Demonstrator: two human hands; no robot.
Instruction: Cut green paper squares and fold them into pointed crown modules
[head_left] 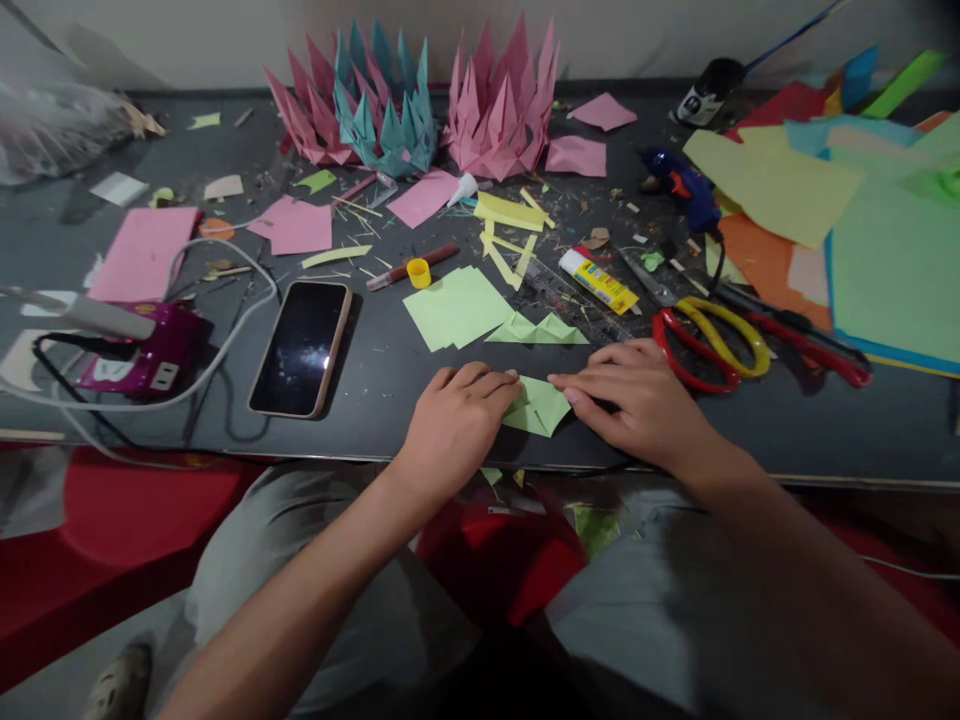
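Observation:
A light green sheet of paper (537, 408) with folds in it lies near the table's front edge, between my two hands. My left hand (463, 415) rests over its left side, fingers bent and pressed on the paper; the thumb is hidden. At the upper right corner, my right hand (634, 400) grips the paper between thumb and fingertips. Just beyond them is a folded green paper strip (538, 328) with raised points. Several flat green squares (456, 306) are stacked to its left.
A phone (301, 348) lies left of my hands, near a purple power socket (146, 350) with cables. Scissors (712, 340), a glue stick (600, 280) and a glue gun (682, 190) are on the right. Pink folded-paper pieces (501, 110) and a blue one (390, 120) stand at the back.

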